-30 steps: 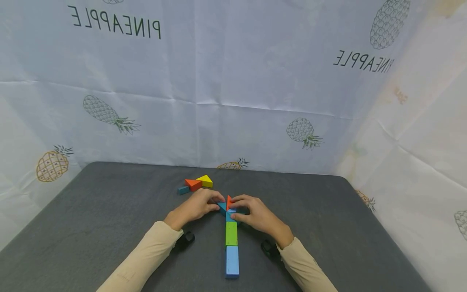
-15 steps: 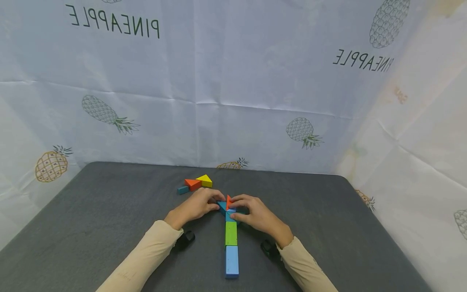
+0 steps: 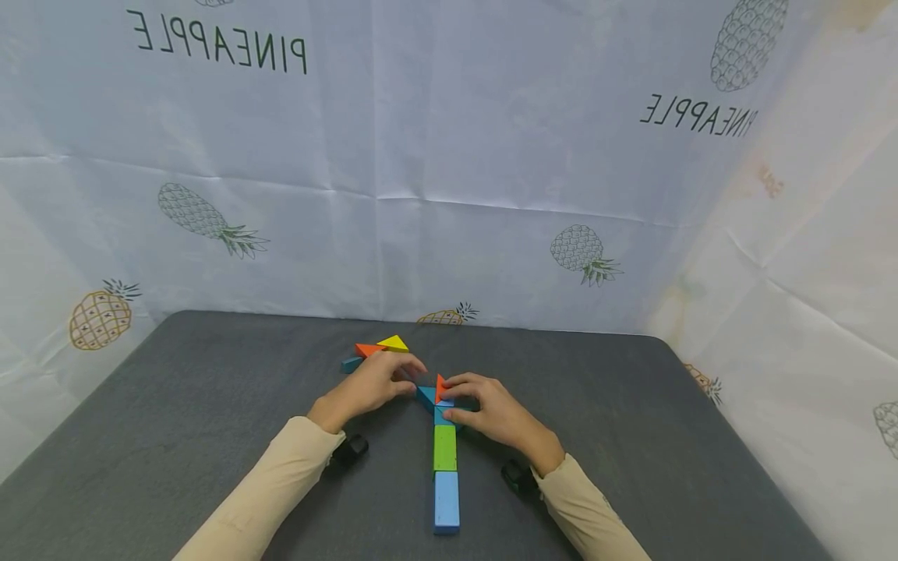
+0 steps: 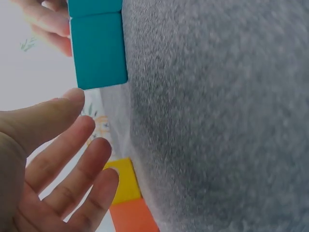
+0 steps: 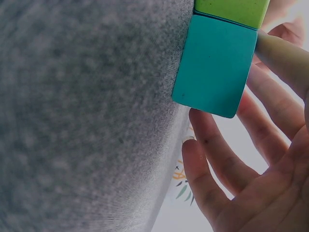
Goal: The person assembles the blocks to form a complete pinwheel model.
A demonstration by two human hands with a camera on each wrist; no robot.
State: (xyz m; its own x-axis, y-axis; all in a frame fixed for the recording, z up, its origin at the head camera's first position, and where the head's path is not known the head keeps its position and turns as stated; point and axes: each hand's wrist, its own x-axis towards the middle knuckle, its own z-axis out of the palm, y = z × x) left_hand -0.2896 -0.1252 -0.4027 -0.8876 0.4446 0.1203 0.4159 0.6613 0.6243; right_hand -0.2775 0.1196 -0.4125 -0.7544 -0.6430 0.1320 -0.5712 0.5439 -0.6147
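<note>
A row of wooden blocks runs away from me: a light blue block [image 3: 446,502], a green block [image 3: 445,448], smaller blue pieces and an upright orange triangle [image 3: 440,389]. A teal triangular block [image 3: 425,397] juts left near its far end. My left hand [image 3: 372,386] hovers just left of that, fingers loosely spread, holding nothing. On the right side, my right hand [image 3: 494,409] has thumb and fingers around another teal block [image 5: 215,65], which the right wrist view shows against the green one. Its outline is mostly hidden by the hand from above.
Beyond my left hand lie a yellow triangle [image 3: 394,344], an orange-red triangle [image 3: 368,350] and a small dark teal block [image 3: 351,365], partly covered. The grey table [image 3: 210,436] meets a pineapple-print cloth [image 3: 484,257] at the back.
My left hand has let go of the left teal triangular block and drifted back and left, towards the loose blocks. The right hand has stayed in place.
</note>
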